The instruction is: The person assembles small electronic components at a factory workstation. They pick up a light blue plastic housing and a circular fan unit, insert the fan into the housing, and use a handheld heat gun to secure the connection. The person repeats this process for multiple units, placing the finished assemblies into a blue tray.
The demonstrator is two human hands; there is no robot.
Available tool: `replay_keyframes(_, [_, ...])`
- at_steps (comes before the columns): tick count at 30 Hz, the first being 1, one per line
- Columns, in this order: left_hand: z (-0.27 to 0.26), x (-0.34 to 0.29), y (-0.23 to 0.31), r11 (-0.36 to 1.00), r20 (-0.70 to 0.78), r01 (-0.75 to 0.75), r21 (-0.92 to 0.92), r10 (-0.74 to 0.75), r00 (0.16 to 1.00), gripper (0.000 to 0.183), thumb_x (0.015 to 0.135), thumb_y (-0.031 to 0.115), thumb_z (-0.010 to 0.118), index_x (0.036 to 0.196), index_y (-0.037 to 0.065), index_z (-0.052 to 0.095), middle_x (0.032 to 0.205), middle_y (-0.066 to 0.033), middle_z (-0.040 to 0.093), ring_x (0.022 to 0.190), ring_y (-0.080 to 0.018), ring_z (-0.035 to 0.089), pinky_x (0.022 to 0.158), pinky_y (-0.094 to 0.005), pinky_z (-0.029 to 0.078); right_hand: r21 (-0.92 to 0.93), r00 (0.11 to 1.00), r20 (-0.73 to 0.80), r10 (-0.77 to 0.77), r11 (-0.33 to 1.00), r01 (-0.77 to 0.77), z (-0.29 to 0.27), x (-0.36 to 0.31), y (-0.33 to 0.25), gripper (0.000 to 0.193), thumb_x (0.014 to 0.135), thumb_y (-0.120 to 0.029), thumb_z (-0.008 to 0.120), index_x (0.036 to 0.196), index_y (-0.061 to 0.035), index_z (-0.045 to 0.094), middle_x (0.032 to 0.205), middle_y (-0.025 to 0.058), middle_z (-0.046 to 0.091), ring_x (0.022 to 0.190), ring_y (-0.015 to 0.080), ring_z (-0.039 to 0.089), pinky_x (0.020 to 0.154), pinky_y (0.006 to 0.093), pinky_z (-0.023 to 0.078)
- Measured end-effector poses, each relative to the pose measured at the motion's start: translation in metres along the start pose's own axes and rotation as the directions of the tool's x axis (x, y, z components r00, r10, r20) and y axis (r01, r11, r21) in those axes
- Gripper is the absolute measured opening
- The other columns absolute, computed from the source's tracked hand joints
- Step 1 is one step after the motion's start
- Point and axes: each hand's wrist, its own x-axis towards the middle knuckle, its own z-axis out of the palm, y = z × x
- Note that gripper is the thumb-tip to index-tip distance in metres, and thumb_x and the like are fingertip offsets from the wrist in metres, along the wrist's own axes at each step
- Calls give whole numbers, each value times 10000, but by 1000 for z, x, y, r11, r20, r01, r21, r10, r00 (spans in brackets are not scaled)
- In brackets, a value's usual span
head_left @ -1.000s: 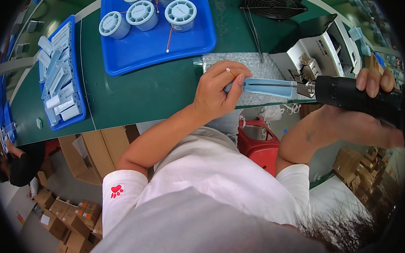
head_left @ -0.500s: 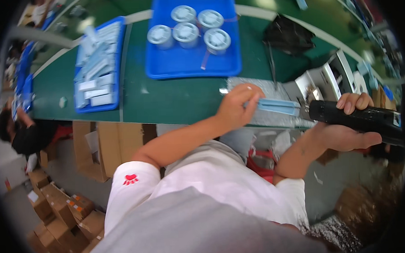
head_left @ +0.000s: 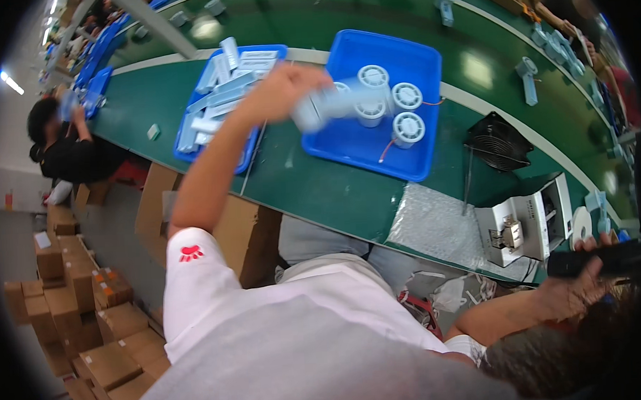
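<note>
My left hand is closed on a light blue plastic piece, smeared by motion, above the left side of a blue tray. Several pale blue round parts with slotted tops stand in that tray, some trailing thin reddish wires. To the left, a second blue tray is heaped with long light blue plastic pieces. At the far right, my right hand grips a black electric screwdriver; its outer end fades into the dark rim.
Bubble wrap lies at the green bench's front edge, beside a white metal device. A black round-grilled object sits behind. A co-worker is at the left. Cardboard boxes are stacked on the floor.
My left hand has swung left and away from the screwdriver's tip, carrying the light blue piece over the trays. My right hand has dropped lower with the screwdriver. The view has turned.
</note>
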Motion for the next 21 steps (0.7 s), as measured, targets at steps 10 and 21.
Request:
replay_keyframes(10, [-88, 329, -146, 956, -815, 254, 144, -31, 578, 408, 938, 361, 563, 996, -7, 729, 1078, -243, 733, 1059, -388, 705, 951, -480, 542, -614, 950, -138, -281, 777, 141, 36, -24, 58, 489, 1002, -15, 579, 1426, 80, 353, 1281, 335, 585, 1102, 403, 647, 992, 478, 542])
replay_keyframes(21, [-150, 139, -104, 411, -684, 561, 718, 270, 678, 623, 802, 502, 746, 1241, 70, 656, 1264, -160, 653, 1214, -341, 590, 995, -520, 502, -337, 823, -143, -550, 809, 481, 60, -34, 52, 245, 992, -82, 589, 1164, 91, 568, 1087, 233, 675, 955, 299, 671, 912, 410, 542])
